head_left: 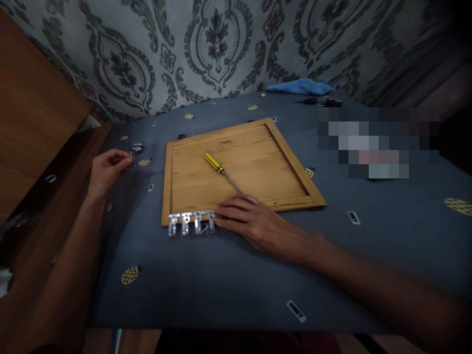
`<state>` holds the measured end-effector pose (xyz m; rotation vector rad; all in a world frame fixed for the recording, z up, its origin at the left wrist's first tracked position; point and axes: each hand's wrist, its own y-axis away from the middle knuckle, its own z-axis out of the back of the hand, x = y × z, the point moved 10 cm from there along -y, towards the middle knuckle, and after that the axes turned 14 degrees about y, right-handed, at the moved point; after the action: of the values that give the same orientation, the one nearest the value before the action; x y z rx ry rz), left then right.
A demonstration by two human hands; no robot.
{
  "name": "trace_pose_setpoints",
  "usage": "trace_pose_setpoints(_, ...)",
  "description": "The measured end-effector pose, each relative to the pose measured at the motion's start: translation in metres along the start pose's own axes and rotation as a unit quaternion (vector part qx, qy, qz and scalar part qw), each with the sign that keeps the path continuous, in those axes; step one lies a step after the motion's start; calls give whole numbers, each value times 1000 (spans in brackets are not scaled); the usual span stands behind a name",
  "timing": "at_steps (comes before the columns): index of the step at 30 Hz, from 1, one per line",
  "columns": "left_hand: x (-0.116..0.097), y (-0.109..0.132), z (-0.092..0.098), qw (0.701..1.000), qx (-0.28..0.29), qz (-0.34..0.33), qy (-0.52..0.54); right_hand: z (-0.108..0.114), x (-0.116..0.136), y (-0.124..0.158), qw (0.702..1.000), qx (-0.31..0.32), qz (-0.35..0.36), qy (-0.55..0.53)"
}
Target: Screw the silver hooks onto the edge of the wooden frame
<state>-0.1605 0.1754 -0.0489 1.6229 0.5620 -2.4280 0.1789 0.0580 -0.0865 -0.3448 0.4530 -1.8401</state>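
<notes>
A wooden framed board (236, 147) lies flat on the cloth-covered surface. Along its near edge, on the left, sits a metal hook rail (186, 215) with several silver hooks hanging over the edge. My right hand (254, 223) rests over the rail's right end and the frame, its fingers pressed together on them and hiding what lies beneath. Across the board lies a screwdriver (214, 163) with a yellow and black handle, its tip close to my right fingers. Left of the board, my left hand (110, 169) pinches thumb and fingers together beside a pile of small metal parts (136, 147); what they hold is too small to make out.
Dark grey cloth (217, 285) with pineapple prints covers the surface. Farther back lie a blue cloth (302, 87) and a dark object (328, 101). A patterned wall rises behind, and a wooden cabinet (37, 108) stands at left. A blurred patch covers the right side.
</notes>
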Motion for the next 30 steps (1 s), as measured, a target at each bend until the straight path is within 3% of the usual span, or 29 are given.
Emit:
trace_pose_setpoints(3,-21,27,-61,989,143,-4,-27,-1,0,0,1000,15,-1,3)
trace_pose_setpoints(7,-49,79,-142,951,303,-34,-50,1,0,-1,1000,13,-5,12)
trace_pose_setpoints(10,-63,107,-182,926,364,-61,-75,3,2,-3,1000,6,-2,17)
trace_pose_setpoints(13,-68,118,-203,909,399,-77,-96,4,3,-4,1000,9,1,20)
trace_pose_setpoints(16,-66,120,-209,901,411,-85,-110,6,3,-5,1000,7,2,22)
trace_pose_setpoints(20,-68,123,-194,903,402,-94,-116,4,3,-4,1000,6,0,22)
trace_pose_setpoints(26,-74,158,-162,903,397,-116,-115,0,1,-3,1000,20,-6,21)
trace_pose_setpoints(30,-72,176,-159,905,372,-140,-153,2,2,-2,1000,2,-4,12)
